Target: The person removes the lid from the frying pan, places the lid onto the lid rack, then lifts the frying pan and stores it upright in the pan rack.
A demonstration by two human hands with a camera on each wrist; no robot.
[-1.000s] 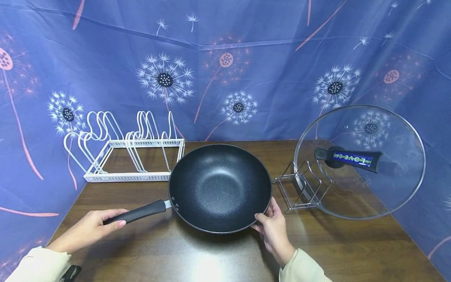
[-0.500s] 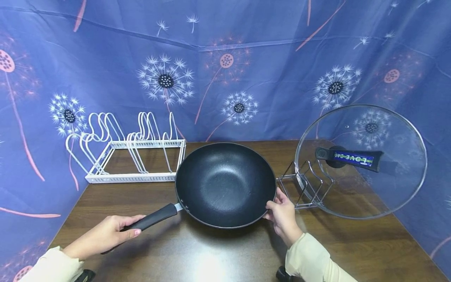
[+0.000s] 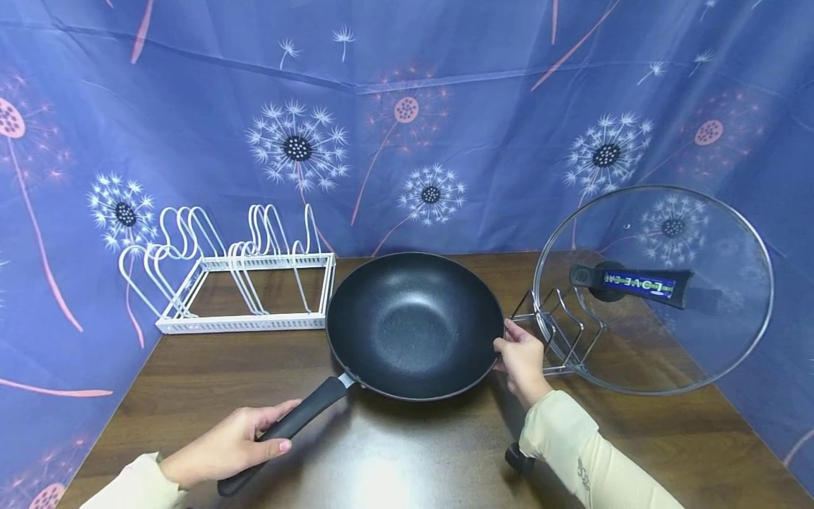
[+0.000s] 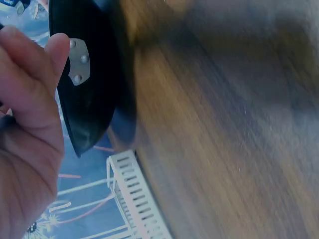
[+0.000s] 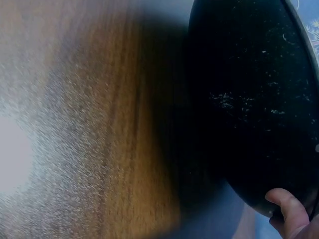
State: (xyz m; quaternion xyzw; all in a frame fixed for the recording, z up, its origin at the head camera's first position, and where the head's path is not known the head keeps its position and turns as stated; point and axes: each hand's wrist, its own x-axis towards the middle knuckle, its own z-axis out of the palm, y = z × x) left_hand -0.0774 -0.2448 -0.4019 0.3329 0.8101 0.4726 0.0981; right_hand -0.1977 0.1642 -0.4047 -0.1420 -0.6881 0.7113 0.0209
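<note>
A black wok (image 3: 416,329) is at the middle of the head view, its dark inside facing up. Its black handle (image 3: 299,420) slants to the front left, where my left hand (image 3: 229,442) grips it. My right hand (image 3: 524,360) pinches the wok's right rim, thumb on the near edge. In the left wrist view, a riveted metal bracket (image 4: 80,64) shows on the wok's side beside my hand. The right wrist view shows the scuffed underside of the wok (image 5: 254,99) above its shadow, with my fingers (image 5: 289,209) at the rim; it appears raised off the table.
A white rack (image 3: 248,324) with curved wire dividers stands at the back left. At the right, a chrome wire rack (image 3: 566,339) holds a large glass lid (image 3: 731,332) on edge, close to my right hand. Patterned blue cloth (image 3: 496,127) hangs behind the wooden table (image 3: 210,382).
Both hands have moved right with the wok, which has also shifted slightly away from me. Its handle has swung toward the front, my left hand coming nearer with it.
</note>
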